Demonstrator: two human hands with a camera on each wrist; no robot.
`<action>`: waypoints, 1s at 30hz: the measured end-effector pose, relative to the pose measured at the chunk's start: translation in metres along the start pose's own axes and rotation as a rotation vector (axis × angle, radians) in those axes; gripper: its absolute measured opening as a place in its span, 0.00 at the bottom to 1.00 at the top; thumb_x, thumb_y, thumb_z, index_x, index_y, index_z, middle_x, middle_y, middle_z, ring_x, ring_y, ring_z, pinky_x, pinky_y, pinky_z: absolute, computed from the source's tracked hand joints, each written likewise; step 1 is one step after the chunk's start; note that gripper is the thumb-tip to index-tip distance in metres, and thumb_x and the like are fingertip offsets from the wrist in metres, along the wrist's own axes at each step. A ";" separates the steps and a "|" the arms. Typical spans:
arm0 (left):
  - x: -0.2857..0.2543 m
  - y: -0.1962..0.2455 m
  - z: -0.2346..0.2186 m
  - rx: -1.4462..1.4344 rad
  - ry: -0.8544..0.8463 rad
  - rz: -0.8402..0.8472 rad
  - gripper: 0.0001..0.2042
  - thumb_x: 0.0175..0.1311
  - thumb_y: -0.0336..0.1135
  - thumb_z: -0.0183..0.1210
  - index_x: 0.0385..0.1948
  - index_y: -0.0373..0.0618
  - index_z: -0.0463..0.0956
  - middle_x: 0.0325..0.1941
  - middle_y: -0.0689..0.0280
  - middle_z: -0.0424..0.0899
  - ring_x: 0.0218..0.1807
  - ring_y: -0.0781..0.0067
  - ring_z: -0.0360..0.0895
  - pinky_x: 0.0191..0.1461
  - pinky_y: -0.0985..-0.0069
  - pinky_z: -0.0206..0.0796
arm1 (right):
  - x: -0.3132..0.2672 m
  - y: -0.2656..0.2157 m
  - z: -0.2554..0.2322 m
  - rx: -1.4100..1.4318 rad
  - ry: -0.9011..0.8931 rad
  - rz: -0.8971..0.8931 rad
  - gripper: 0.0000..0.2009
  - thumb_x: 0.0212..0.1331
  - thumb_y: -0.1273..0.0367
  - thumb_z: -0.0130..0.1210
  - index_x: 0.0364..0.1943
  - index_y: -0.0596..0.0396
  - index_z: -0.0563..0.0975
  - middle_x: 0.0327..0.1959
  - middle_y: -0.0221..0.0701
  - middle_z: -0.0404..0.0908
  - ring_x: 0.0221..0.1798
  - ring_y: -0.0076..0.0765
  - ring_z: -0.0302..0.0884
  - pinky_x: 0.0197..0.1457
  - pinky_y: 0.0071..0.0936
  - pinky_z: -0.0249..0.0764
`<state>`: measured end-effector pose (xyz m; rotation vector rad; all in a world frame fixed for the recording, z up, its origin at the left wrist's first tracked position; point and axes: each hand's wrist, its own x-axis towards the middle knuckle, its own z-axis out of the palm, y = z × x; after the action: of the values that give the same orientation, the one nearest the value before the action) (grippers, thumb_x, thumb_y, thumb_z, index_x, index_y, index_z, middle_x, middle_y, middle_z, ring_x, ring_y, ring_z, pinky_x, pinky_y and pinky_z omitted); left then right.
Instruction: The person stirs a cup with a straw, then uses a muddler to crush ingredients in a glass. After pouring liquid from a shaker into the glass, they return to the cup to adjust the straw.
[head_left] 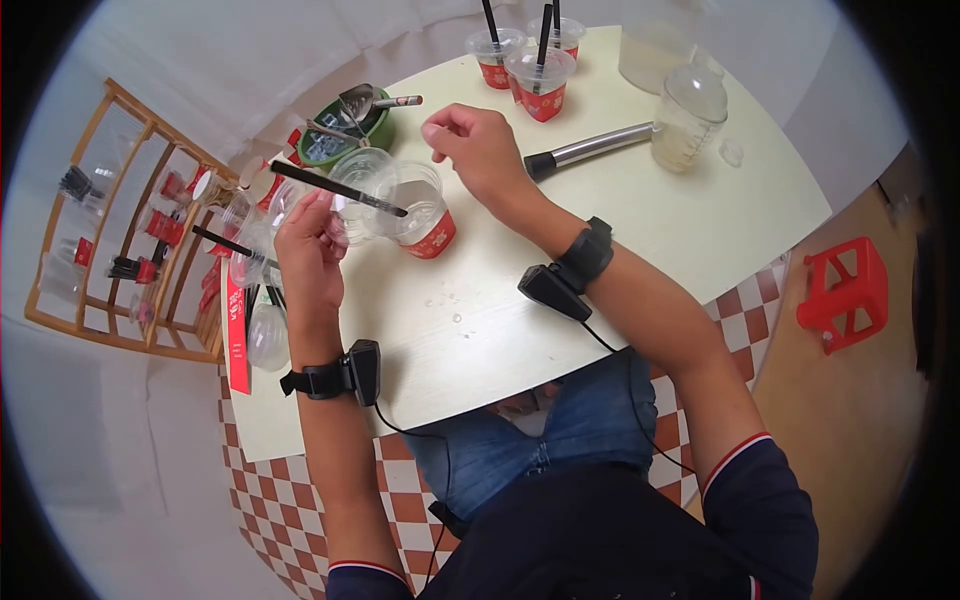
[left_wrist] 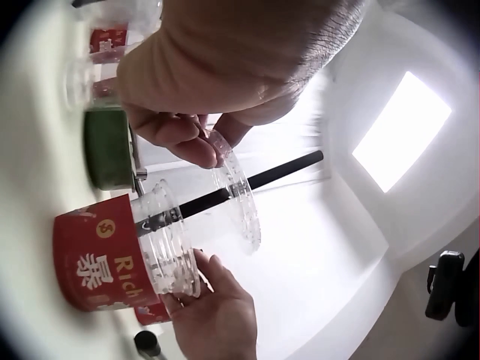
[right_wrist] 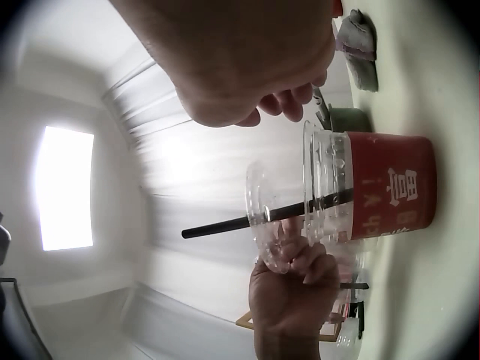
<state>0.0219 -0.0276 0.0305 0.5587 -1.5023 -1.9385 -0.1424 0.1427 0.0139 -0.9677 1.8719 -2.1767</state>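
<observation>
My left hand [head_left: 312, 250] pinches the edge of a clear plastic lid [left_wrist: 244, 202] between thumb and fingers. A black straw [right_wrist: 217, 228] runs through this lid, its lower end down inside a clear cup with a red printed band [head_left: 432, 238]. The lid is tilted over the cup's mouth, apart from the rim in both wrist views. The cup stands upright on the table. Beyond its far right side, my right hand [head_left: 485, 160] hovers with loosely bent fingers and nothing in them.
A green bowl [head_left: 383, 134] with metal utensils stands behind the cup. Lidded cups with straws [head_left: 541, 104] are at the back. A muddler-like metal rod [head_left: 600, 146] lies right, beside a clear shaker [head_left: 690, 112]. Stacked lids and a wooden rack [head_left: 130, 345] are at left.
</observation>
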 end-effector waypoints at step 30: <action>-0.148 0.034 -0.082 0.718 0.482 0.600 0.21 0.69 0.22 0.58 0.64 0.37 0.76 0.54 0.56 0.84 0.53 0.67 0.80 0.59 0.71 0.72 | -0.009 0.015 -0.003 -0.204 0.222 -0.327 0.08 0.65 0.76 0.57 0.45 0.60 0.82 0.31 0.33 0.84 0.30 0.25 0.78 0.37 0.25 0.76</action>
<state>0.1895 0.0114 0.0354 0.7011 -1.7452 -0.7207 -0.1413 0.1465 -0.0035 -1.1871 2.2091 -2.3939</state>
